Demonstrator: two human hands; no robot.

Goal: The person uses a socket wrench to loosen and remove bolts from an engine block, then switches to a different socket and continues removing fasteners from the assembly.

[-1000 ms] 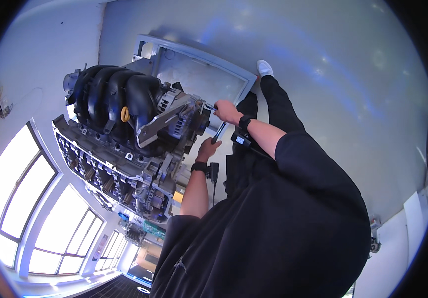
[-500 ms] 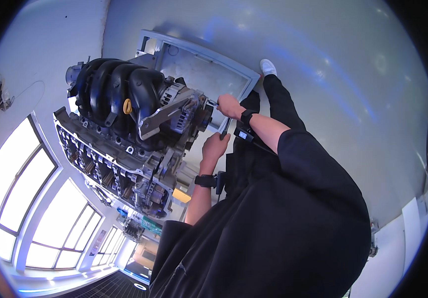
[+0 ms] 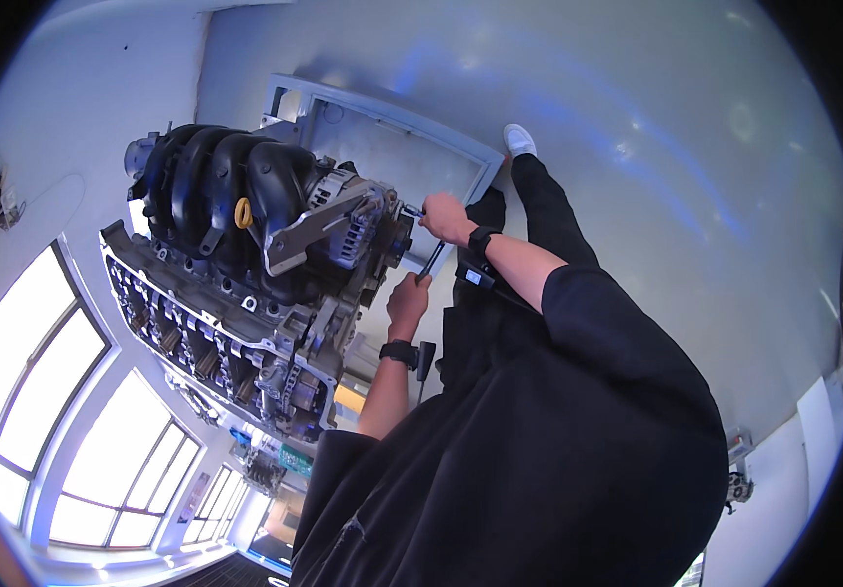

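Note:
A car engine with a black intake manifold stands to the left of my hands. My left hand is wrapped round the lower end of a dark ratchet handle, below the pulley side of the engine. Closed at the tool's upper end, my right hand hides the ratchet head. From its fingers a short metal socket piece points at the engine's right end, beside the alternator. Whether the socket sits on a bolt is too small to tell.
A pale metal stand frame with a tray lies behind the engine. A metal bracket juts out near the alternator, and a yellow ring handle sits by the manifold. My shoe and leg are right of the frame.
My left hand has moved slightly left and down along with the handle end, so more of the handle shows. The right hand stays at the tool's upper end.

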